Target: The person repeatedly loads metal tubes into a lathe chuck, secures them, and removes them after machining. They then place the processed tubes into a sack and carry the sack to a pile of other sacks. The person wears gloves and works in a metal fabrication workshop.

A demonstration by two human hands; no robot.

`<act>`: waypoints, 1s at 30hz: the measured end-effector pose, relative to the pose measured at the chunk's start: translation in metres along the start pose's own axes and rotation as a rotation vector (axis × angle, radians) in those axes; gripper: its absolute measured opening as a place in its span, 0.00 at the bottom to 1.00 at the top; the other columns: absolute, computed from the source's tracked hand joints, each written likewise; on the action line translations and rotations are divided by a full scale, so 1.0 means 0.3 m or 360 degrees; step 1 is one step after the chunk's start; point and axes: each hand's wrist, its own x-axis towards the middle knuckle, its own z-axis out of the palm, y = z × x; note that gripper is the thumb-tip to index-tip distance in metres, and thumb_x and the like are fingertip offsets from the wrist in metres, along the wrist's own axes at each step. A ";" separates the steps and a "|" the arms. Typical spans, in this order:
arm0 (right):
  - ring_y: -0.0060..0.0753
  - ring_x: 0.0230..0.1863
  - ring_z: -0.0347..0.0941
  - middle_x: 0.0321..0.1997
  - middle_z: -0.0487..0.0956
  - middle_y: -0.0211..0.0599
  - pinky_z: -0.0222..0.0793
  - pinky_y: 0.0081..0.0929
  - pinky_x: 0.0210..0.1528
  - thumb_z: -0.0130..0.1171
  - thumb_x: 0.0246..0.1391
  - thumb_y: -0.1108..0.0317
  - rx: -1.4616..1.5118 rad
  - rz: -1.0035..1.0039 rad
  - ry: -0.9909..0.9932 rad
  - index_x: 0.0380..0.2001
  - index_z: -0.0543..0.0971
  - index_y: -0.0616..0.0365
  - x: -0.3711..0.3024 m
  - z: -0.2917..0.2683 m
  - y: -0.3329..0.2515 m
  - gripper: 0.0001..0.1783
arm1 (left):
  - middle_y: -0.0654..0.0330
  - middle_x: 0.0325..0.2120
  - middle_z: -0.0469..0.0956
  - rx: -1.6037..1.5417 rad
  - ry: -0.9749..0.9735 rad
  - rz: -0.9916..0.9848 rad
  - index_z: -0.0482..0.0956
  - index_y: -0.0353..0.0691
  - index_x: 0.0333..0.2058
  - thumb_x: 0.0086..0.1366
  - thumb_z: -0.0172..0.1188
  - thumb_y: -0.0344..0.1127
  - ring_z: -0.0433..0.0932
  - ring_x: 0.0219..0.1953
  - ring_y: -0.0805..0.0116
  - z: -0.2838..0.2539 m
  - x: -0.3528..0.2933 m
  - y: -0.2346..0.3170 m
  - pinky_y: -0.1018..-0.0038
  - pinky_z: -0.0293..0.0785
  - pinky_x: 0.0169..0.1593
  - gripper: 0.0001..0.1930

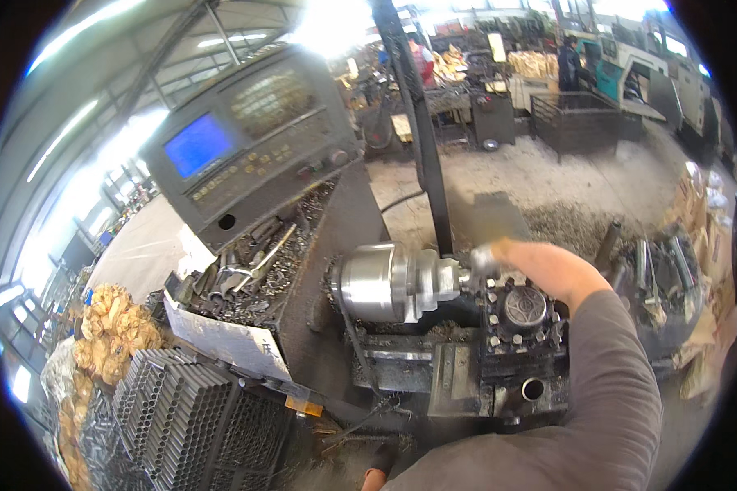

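Observation:
My right arm, in a grey sleeve, reaches over the lathe's tool post. My right hand is beside the stepped end of the shiny metal chuck. It looks greyish, perhaps gloved, and is smeared, so its fingers and anything in them do not show clearly. Low in the picture, a bit of my left wrist shows with a dark shape, perhaps my left hand, in shadow beside the machine's base. Its fingers cannot be made out. Bolts ring the tool post, and an open tube-shaped holder points up at its near side.
A control panel with a blue screen stands left of the chuck, above a tray of tools and metal chips. Stacked metal tubes stand at lower left. A dark post rises behind the chuck. People and machines are farther back.

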 end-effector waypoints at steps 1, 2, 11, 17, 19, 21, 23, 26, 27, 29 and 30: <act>0.41 0.41 0.86 0.46 0.88 0.45 0.82 0.41 0.45 0.71 0.56 0.51 -0.0056 -0.0012 -0.0097 0.43 0.89 0.55 0.012 -0.010 0.026 0.20 | 0.46 0.56 0.82 0.0087 -0.0068 0.0091 0.82 0.38 0.56 0.76 0.51 0.50 0.78 0.60 0.48 0.007 0.002 -0.003 0.55 0.71 0.64 0.24; 0.40 0.44 0.87 0.50 0.88 0.45 0.84 0.40 0.47 0.71 0.58 0.52 -0.0111 -0.0028 -0.0194 0.47 0.89 0.53 0.029 -0.015 0.049 0.20 | 0.45 0.55 0.82 0.0131 -0.0139 0.0032 0.82 0.37 0.56 0.76 0.52 0.50 0.78 0.60 0.48 0.007 -0.006 -0.005 0.55 0.72 0.63 0.24; 0.49 0.29 0.80 0.30 0.85 0.46 0.76 0.43 0.36 0.71 0.51 0.60 -0.0401 -0.0414 0.0543 0.36 0.86 0.61 -0.160 0.064 0.268 0.15 | 0.34 0.48 0.81 0.0567 0.0337 0.0777 0.79 0.36 0.56 0.73 0.62 0.49 0.81 0.53 0.39 -0.433 -0.026 0.507 0.54 0.77 0.53 0.24; 0.44 0.40 0.85 0.42 0.87 0.53 0.81 0.39 0.47 0.69 0.51 0.61 0.0464 0.0341 0.1771 0.60 0.78 0.60 -0.673 0.243 0.297 0.33 | 0.37 0.65 0.73 0.0160 0.1040 0.0594 0.65 0.34 0.71 0.74 0.59 0.54 0.76 0.62 0.33 -0.833 0.115 1.161 0.48 0.71 0.64 0.37; 0.43 0.45 0.85 0.45 0.87 0.54 0.80 0.38 0.53 0.68 0.48 0.63 0.0808 0.0263 0.2051 0.67 0.74 0.61 -0.888 0.473 0.312 0.40 | 0.35 0.70 0.66 0.0127 0.0867 0.0169 0.54 0.35 0.76 0.73 0.57 0.60 0.73 0.65 0.32 -0.924 0.223 1.268 0.47 0.68 0.68 0.45; 0.37 0.43 0.82 0.42 0.86 0.48 0.79 0.38 0.47 0.70 0.46 0.66 0.0971 0.0655 0.2068 0.61 0.76 0.66 -1.053 0.754 0.340 0.36 | 0.35 0.69 0.67 0.0135 0.0724 0.0094 0.48 0.36 0.77 0.72 0.55 0.63 0.72 0.65 0.31 -0.978 0.324 1.316 0.48 0.68 0.67 0.49; 0.29 0.33 0.81 0.33 0.85 0.45 0.78 0.35 0.36 0.74 0.45 0.66 0.1609 0.0932 0.2047 0.47 0.82 0.70 -1.182 1.086 0.352 0.26 | 0.35 0.69 0.67 0.0280 0.0596 0.0048 0.49 0.35 0.77 0.72 0.55 0.63 0.72 0.65 0.31 -0.993 0.390 1.324 0.49 0.68 0.67 0.49; 0.33 0.25 0.81 0.20 0.81 0.43 0.78 0.35 0.34 0.73 0.48 0.62 0.1630 0.1947 0.1390 0.33 0.86 0.64 -1.249 1.540 0.330 0.15 | 0.35 0.69 0.67 0.0403 0.0537 0.0013 0.51 0.34 0.76 0.72 0.55 0.63 0.72 0.65 0.32 -0.997 0.428 1.309 0.49 0.68 0.67 0.48; 0.39 0.24 0.81 0.17 0.80 0.45 0.78 0.37 0.35 0.74 0.48 0.60 0.1892 0.2109 0.1304 0.30 0.87 0.62 -1.247 1.643 0.315 0.14 | 0.35 0.69 0.67 0.0441 0.0509 -0.0014 0.52 0.34 0.76 0.72 0.56 0.63 0.72 0.65 0.32 -0.994 0.428 1.303 0.50 0.68 0.67 0.48; 0.51 0.29 0.85 0.23 0.84 0.51 0.80 0.42 0.40 0.74 0.50 0.58 0.0986 0.2178 0.1011 0.34 0.87 0.61 -1.235 1.720 0.291 0.16 | 0.35 0.68 0.69 0.0317 0.0512 0.0087 0.57 0.33 0.75 0.70 0.57 0.66 0.72 0.66 0.34 -1.001 0.424 1.293 0.52 0.68 0.68 0.49; 0.59 0.37 0.85 0.33 0.87 0.54 0.80 0.44 0.47 0.74 0.51 0.57 0.0919 0.2088 0.1194 0.40 0.86 0.60 -1.228 1.698 0.268 0.19 | 0.35 0.67 0.69 0.0348 0.0512 0.0143 0.57 0.33 0.75 0.69 0.58 0.66 0.72 0.66 0.34 -1.004 0.421 1.289 0.52 0.68 0.68 0.49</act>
